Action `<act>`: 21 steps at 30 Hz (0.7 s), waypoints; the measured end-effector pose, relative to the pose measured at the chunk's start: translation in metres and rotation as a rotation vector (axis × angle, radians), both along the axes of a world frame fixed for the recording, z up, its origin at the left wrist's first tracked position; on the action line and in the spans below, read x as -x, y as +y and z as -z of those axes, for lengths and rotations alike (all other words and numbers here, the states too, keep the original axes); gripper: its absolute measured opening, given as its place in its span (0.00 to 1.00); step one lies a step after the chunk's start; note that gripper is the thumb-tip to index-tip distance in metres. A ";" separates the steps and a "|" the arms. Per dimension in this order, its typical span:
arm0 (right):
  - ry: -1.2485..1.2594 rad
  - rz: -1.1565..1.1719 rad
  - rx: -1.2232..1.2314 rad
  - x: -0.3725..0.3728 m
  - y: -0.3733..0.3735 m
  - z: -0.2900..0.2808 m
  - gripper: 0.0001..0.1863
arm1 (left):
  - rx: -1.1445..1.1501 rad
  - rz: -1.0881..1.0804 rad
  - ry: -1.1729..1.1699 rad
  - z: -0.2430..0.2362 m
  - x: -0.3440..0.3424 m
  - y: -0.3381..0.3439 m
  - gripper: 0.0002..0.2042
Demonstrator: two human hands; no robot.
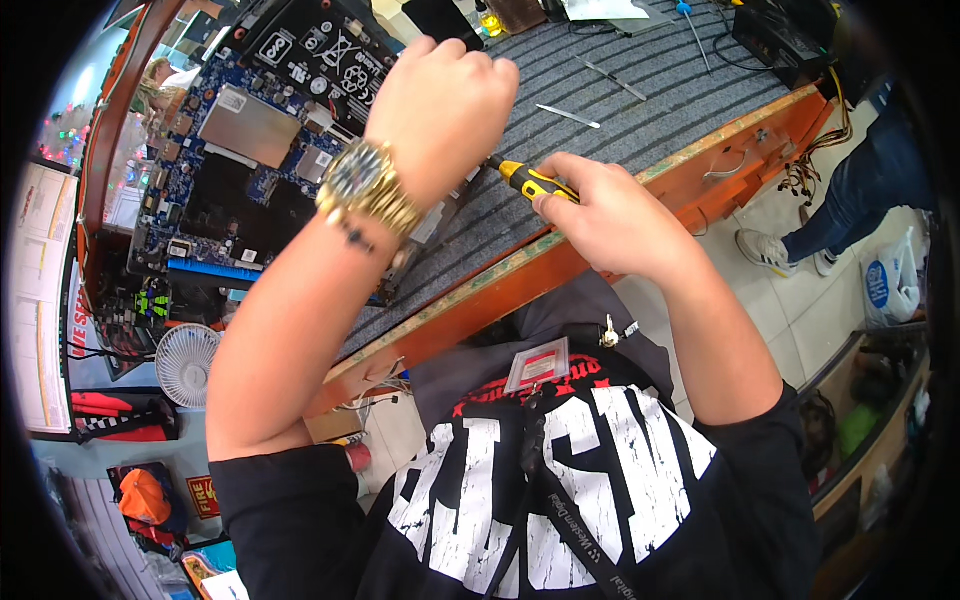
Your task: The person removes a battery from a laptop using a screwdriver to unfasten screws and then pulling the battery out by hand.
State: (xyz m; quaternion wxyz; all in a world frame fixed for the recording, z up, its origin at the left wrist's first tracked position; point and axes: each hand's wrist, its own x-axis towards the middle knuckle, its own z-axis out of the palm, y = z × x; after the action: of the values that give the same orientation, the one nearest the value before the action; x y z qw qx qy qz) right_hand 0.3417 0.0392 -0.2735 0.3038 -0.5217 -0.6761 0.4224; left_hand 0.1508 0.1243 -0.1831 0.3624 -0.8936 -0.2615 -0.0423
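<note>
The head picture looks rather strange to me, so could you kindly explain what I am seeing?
There is no machine here, only a person's two bare hands. The camera sits on the person's head and looks down; its wide fisheye lens bends straight edges.

The right hand holds a yellow-and-black screwdriver. The left hand, with a gold watch on its wrist, is raised over an opened laptop; its fingers are curled, and whether they grip anything is hidden.

The laptop lies on a grey striped mat. Beyond the hands lie two thin metal tools and a blue-handled tool.
</note>
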 end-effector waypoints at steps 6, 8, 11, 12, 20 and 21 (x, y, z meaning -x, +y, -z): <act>0.043 -0.011 0.189 -0.004 -0.003 -0.009 0.23 | 0.145 -0.447 0.276 0.021 -0.005 0.032 0.06; 0.098 0.027 0.108 0.002 -0.003 -0.003 0.22 | 0.095 -0.332 0.242 0.023 0.003 0.036 0.06; 0.090 0.019 -0.007 0.004 0.002 0.008 0.22 | 0.085 -0.292 0.202 0.026 0.008 0.038 0.06; 0.084 0.016 -0.026 0.005 0.003 0.010 0.22 | 0.087 -0.291 0.196 0.027 0.009 0.039 0.06; 0.036 0.022 0.055 0.000 0.000 -0.003 0.23 | 0.132 -0.287 0.145 0.022 0.004 0.034 0.05; 0.026 0.022 0.081 -0.001 -0.001 -0.005 0.24 | 0.154 -0.284 0.139 0.021 0.004 0.033 0.04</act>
State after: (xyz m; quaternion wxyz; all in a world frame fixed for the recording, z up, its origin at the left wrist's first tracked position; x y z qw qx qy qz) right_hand 0.3430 0.0386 -0.2681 0.2958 -0.5356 -0.6485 0.4529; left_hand 0.1471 0.1574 -0.2040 0.3123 -0.8736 -0.3619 0.0913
